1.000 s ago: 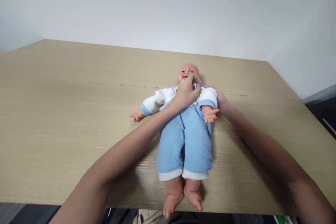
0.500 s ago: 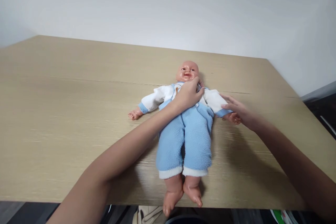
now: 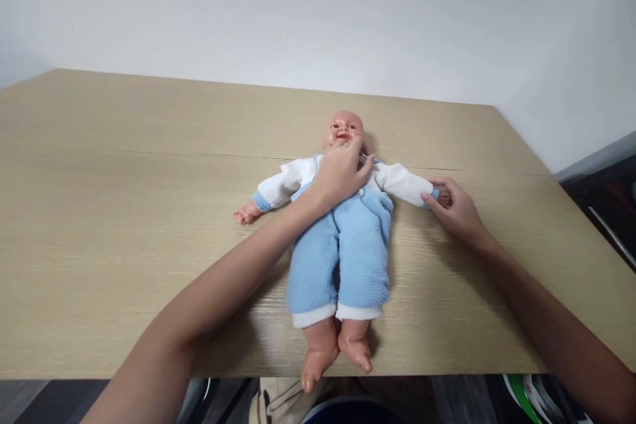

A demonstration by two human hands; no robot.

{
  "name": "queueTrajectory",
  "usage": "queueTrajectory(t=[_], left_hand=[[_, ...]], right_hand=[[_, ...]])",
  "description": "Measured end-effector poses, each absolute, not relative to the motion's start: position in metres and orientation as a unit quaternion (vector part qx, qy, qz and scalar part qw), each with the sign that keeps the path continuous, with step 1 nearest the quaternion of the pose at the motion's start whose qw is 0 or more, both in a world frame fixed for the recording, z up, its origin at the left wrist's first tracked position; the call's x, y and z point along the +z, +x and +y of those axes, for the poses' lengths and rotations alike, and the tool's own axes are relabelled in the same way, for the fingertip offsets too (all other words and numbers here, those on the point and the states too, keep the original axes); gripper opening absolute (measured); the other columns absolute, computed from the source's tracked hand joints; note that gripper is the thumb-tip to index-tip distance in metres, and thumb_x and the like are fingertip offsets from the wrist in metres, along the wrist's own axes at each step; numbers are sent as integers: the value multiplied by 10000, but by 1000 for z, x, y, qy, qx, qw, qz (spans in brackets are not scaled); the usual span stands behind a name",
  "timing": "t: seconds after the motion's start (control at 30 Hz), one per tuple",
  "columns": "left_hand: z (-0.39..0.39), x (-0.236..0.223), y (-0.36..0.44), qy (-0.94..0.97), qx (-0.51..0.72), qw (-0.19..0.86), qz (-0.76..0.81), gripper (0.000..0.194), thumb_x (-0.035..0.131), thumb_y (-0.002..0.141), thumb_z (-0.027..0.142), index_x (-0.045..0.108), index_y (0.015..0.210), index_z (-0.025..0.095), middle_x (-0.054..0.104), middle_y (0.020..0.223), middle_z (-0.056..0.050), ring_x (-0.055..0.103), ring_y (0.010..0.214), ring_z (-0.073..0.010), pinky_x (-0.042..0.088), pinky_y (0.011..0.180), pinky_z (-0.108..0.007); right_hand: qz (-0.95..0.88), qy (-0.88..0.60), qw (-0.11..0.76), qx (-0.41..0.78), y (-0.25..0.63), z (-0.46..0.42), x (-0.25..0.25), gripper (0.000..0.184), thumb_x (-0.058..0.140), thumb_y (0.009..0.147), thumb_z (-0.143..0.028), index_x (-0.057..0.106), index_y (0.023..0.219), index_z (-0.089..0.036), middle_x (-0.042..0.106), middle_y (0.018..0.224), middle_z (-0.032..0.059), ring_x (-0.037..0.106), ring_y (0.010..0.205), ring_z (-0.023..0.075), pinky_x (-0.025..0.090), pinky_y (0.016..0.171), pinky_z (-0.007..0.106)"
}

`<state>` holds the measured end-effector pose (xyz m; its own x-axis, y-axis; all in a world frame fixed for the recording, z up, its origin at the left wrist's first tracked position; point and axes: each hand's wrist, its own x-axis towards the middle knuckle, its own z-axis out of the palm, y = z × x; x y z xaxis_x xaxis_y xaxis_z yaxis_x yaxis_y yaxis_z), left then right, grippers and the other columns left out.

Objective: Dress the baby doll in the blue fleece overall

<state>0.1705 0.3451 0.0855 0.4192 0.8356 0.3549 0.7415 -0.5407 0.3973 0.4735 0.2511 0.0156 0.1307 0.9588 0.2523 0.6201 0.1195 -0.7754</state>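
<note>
A baby doll (image 3: 335, 262) lies on its back, wearing light blue fleece overalls over a white top with blue cuffs. Across its upper chest and neck is my left hand (image 3: 340, 169), fingers curled up to the chin and the thumb apart at the right; the collar is partly hidden under it. My right hand (image 3: 454, 209) grips the doll's arm on the right at the blue cuff (image 3: 436, 193), thumb in front and fingers behind. That arm is stretched outward. The doll's other arm (image 3: 278, 189) rests on the table, spread to the left.
The doll lies on a light wooden table (image 3: 124, 232) with a seam across it. One bare foot (image 3: 318, 361) reaches past the front edge. A pale wall (image 3: 298, 13) stands behind, and a dark object (image 3: 606, 199) is beyond the right edge.
My right hand has closed around the doll's cuff and straightened that arm outward and slightly up. My left hand stays on the chest. The whole view has shifted a little.
</note>
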Motion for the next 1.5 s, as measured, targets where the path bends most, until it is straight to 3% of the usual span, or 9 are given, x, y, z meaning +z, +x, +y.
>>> queueTrajectory(t=[0.13, 0.27, 0.4, 0.57, 0.73, 0.93, 1.07, 1.27, 1.5], left_hand=[[335, 88, 142, 829, 285, 20, 481, 240, 569, 1147, 384, 663, 1239, 183, 762, 1317, -186, 624, 1372, -427, 445, 1223, -602], [318, 73, 99, 816, 371, 26, 442, 221, 560, 1129, 368, 616, 1295, 233, 704, 1390, -161, 620, 1361, -381, 437, 1247, -577], [296, 50, 60, 787, 400, 78, 463, 188, 535, 1133, 394, 578, 1247, 251, 711, 1269, -144, 650, 1184, -341, 534, 1085, -532], [282, 40, 39, 792, 317, 146, 501, 310, 428, 1152, 497, 594, 1148, 234, 746, 1148, -154, 640, 1178, -371, 521, 1069, -558], [290, 44, 37, 776, 312, 218, 503, 437, 399, 1148, 606, 612, 1077, 230, 738, 1040, -103, 653, 1000, -332, 488, 1037, -537], [297, 49, 30, 750, 339, 322, 468, 453, 526, 1124, 625, 621, 903, 241, 631, 857, -24, 566, 804, -242, 430, 757, -384], [298, 47, 32, 761, 343, 264, 483, 355, 571, 1107, 564, 656, 984, 242, 707, 948, -45, 619, 874, -267, 480, 842, -411], [303, 37, 37, 796, 312, 95, 510, 268, 428, 1132, 452, 578, 1041, 250, 724, 1097, -147, 648, 1058, -354, 518, 1011, -546], [307, 72, 74, 816, 371, 102, 432, 159, 504, 1149, 386, 582, 1134, 248, 719, 1207, -147, 661, 1164, -326, 534, 1092, -516]], right_hand=[[-679, -618, 388, 81, 478, 248, 18, 456, 771, 993, -608, 759, 1258, -237, 812, 1286, 174, 786, 1162, 389, 634, 1080, 611], [-699, -601, 387, -8, 460, 237, 32, 396, 715, 1046, -546, 750, 1298, -243, 781, 1397, 201, 705, 1344, 447, 513, 1224, 689], [-727, -529, 415, 141, 417, 225, 48, 321, 665, 1108, -515, 731, 1334, -297, 796, 1390, 146, 724, 1348, 382, 545, 1234, 591], [-684, -488, 397, 368, 381, 240, 45, 441, 669, 1084, -705, 707, 1192, -279, 808, 1182, 87, 766, 1146, 312, 615, 1086, 473], [-662, -492, 349, 444, 379, 267, 40, 591, 685, 971, -846, 612, 805, -283, 650, 850, 25, 622, 924, 283, 560, 960, 436], [-547, -493, 463, 494, 371, 269, 34, 568, 673, 911, -786, 401, 779, -304, 465, 792, 11, 522, 807, 260, 531, 812, 414], [-599, -523, 445, 413, 369, 264, 27, 505, 703, 940, -785, 535, 911, -310, 554, 832, 8, 571, 814, 261, 534, 809, 410], [-727, -561, 388, 78, 401, 247, 25, 170, 675, 1046, -393, 670, 1175, -283, 750, 1166, 130, 698, 1077, 353, 545, 1049, 548], [-757, -554, 345, -26, 474, 258, 12, 609, 762, 981, -538, 656, 1482, -209, 724, 1489, 232, 645, 1406, 458, 454, 1227, 663]])
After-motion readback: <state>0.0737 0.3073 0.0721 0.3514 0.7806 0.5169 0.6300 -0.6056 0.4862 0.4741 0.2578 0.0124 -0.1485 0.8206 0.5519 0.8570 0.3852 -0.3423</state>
